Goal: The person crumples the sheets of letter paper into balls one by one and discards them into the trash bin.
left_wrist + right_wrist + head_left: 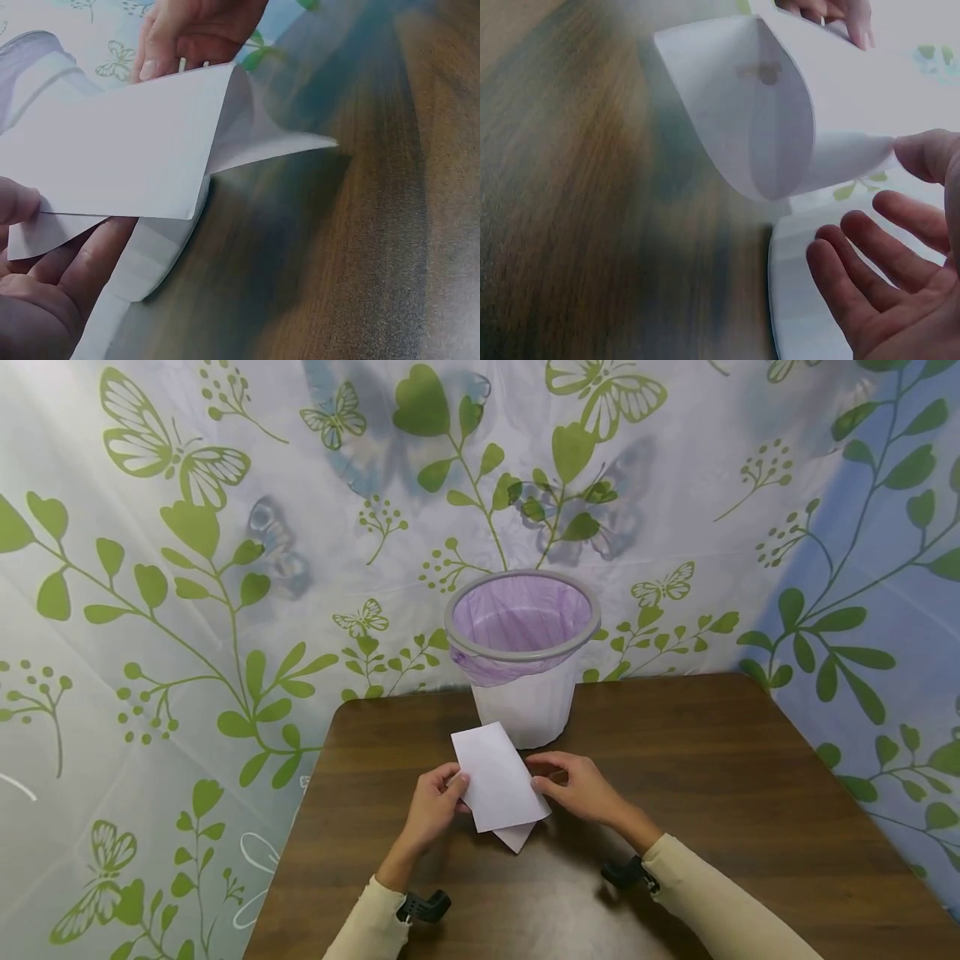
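Observation:
A white sheet of paper (498,781), bent over into a loose fold, is held above the table in front of the bin. My left hand (433,806) pinches its left side, thumb on top and fingers beneath. At the opposite side is my right hand (581,789). In the right wrist view the right thumb (926,155) meets the paper's edge, while the other fingers (877,262) spread loosely below it. From the left wrist the paper (120,150) shows a rounded fold and a lower flap sticking out.
A white bin (525,706) with a grey rim and purple liner stands upright at the table's back edge, just beyond the paper. The brown wooden table (675,760) lies beneath. Behind hangs a leaf and butterfly patterned curtain (397,543). Each wrist wears a black device.

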Demonstrator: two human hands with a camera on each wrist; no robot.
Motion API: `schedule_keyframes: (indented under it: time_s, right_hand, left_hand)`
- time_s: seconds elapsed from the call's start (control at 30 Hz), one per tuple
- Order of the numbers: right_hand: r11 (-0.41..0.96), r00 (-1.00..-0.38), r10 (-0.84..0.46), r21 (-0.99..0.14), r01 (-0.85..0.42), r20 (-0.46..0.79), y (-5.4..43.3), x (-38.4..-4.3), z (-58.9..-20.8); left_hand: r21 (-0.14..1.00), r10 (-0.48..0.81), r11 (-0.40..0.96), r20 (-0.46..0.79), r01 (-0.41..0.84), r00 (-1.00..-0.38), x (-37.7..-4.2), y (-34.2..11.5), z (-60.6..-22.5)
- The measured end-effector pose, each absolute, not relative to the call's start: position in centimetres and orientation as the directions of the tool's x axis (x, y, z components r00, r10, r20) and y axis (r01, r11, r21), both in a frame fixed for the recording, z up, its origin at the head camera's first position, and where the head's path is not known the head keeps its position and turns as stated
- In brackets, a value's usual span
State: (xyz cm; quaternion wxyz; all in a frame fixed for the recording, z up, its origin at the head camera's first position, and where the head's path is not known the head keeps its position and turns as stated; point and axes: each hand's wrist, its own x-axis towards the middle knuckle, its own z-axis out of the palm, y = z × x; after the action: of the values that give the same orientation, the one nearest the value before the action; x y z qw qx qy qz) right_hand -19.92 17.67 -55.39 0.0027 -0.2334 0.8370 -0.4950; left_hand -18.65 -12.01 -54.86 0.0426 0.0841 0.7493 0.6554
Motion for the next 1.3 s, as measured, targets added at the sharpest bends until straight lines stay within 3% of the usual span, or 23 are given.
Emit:
schedule_keyframes:
  time_s: [0.23, 0.63, 1.1, 1.3]
  right_hand:
    - [0.367, -0.878, -0.448, -0.862, -0.350, 0.165, 17.65, -20.09, -55.74]
    - [0.313, -0.905, -0.397, -0.904, -0.292, 0.155, 17.31, -20.10, -55.51]
    - [0.231, -0.885, -0.416, -0.917, -0.324, 0.208, 17.56, -20.12, -55.06]
    - [0.266, -0.885, -0.394, -0.892, -0.367, 0.247, 17.60, -20.13, -54.94]
  left_hand:
    - [0.987, 0.205, 0.144, 0.044, 0.075, -0.978, -18.82, -12.12, -54.99]
    - [0.986, 0.214, 0.146, 0.054, 0.086, -0.975, -18.54, -12.34, -55.32]
    - [0.994, 0.216, 0.066, 0.070, 0.086, -0.974, -18.72, -12.53, -55.51]
    - [0.998, 0.276, 0.010, 0.051, 0.056, -0.960, -18.78, -12.73, -55.39]
